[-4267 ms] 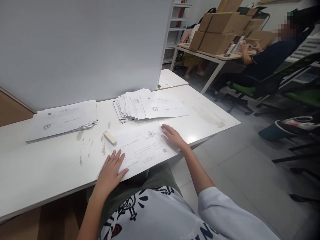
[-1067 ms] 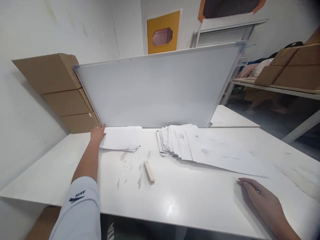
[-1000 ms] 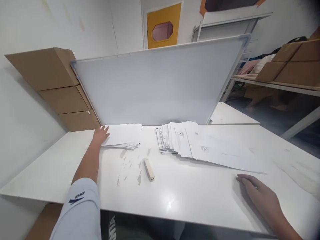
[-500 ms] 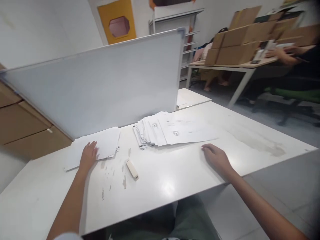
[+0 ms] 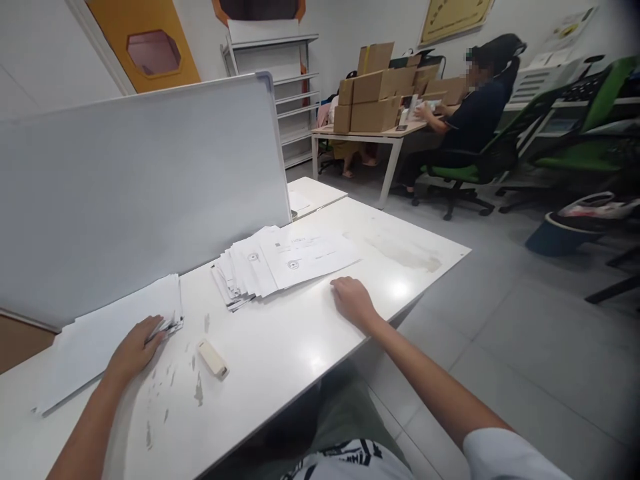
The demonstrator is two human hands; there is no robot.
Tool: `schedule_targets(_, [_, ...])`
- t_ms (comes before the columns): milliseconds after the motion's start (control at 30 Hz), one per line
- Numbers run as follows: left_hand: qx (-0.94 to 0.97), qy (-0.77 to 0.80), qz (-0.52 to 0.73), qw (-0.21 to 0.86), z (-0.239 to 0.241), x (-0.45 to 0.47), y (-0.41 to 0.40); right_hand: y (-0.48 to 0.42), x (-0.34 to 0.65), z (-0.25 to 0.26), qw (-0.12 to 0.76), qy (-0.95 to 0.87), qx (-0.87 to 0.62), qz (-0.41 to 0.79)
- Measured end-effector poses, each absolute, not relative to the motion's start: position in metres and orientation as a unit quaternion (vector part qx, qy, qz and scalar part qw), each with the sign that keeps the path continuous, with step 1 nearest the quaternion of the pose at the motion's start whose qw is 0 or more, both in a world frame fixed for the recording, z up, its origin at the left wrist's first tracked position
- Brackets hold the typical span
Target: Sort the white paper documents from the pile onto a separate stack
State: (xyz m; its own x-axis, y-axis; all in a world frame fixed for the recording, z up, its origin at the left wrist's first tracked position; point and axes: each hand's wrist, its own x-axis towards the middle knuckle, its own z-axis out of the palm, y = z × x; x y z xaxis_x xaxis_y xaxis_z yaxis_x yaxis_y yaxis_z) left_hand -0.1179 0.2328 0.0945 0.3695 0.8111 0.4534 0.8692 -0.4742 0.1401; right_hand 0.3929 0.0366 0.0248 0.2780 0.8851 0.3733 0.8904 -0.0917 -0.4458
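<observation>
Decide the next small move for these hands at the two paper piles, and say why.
Probably the right hand should slide forward to the top sheet of the fanned pile: it lies empty on the table just short of that pile, while the left hand rests on the blank-topped stack.

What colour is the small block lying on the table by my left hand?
The small block is cream; the head view shows it best.
</observation>
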Motion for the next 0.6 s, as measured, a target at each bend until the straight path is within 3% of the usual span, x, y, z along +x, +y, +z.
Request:
schedule_targets(133, [-0.850, -0.457, -0.255, 0.063, 0.098, -0.081, 0.193, 0.063, 0.368, 0.032, 0.288, -0.684, -0.669, -0.044])
schedule_targets(300, [-0.952, -0.213, -0.219, 0.035, 0.091, 0.005, 0.102, 0.099, 0.360, 0.028, 0.238, -0.683, -0.691, 0.013])
schedule_targets(433, [-0.970, -0.059, -0.236, 0.014, 0.080, 0.078, 0.043, 0.096, 0.358, 0.024, 0.247, -0.626, -0.740, -0.012])
schedule_targets(533, [-0.964, -0.069, -0.256, -0.007, 0.069, 0.130, 0.046, 0.089, 0.356, 0.025, 0.255, -0.579, -0.774, -0.041])
schedule_targets(600, [-0.946, -0.187, -0.265, -0.018, 0.062, 0.165, 0.067, 0.086, 0.356, 0.026, 0.270, -0.571, -0.774, -0.037])
